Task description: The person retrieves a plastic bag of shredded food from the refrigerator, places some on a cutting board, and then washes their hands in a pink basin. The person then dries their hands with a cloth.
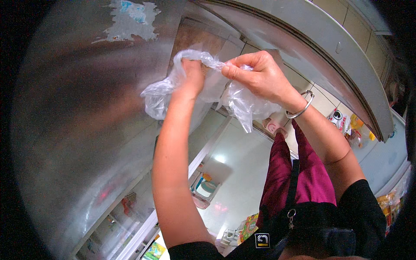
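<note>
Between my hands is a thin clear plastic bag [162, 94], crumpled and stretched. My right hand [256, 73] pinches a twisted part of its rim between thumb and forefinger, and more of the film hangs below that hand. A metal bangle [302, 105] is around the right wrist. My left hand [194, 76] reaches into the bag's opening; its fingers are hidden by the wrist and plastic, so its grip cannot be made out. Both hands are raised beside a large brushed metal surface [97, 113], with a torn sticker remnant [133, 19] on it.
A grey door with a dark gasket [344, 55] curves across the upper right. Bottles and packages [357, 130] stand at the right. Below are a glossy floor [240, 156], a white-framed glass door [208, 151] and a small chair [205, 190]. Packaged goods [248, 227] lie near the bottom.
</note>
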The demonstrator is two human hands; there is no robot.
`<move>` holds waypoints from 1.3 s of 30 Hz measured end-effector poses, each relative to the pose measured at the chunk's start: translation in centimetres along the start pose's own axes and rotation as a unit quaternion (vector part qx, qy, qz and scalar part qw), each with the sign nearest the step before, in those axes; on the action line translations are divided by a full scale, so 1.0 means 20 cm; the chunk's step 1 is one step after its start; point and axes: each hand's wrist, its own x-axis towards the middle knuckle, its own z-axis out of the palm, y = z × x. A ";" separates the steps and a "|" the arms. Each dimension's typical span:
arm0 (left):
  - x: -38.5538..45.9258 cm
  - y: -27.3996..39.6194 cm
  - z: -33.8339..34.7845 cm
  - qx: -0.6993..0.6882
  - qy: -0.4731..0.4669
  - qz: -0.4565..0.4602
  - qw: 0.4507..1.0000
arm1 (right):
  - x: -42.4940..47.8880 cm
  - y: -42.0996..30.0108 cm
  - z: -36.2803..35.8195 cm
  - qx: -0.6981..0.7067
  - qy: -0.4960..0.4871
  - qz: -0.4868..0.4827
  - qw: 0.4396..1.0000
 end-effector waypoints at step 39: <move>0.18 -0.16 0.13 -0.197 0.038 0.068 0.977 | 0.00 -0.02 0.00 0.083 0.022 0.057 0.995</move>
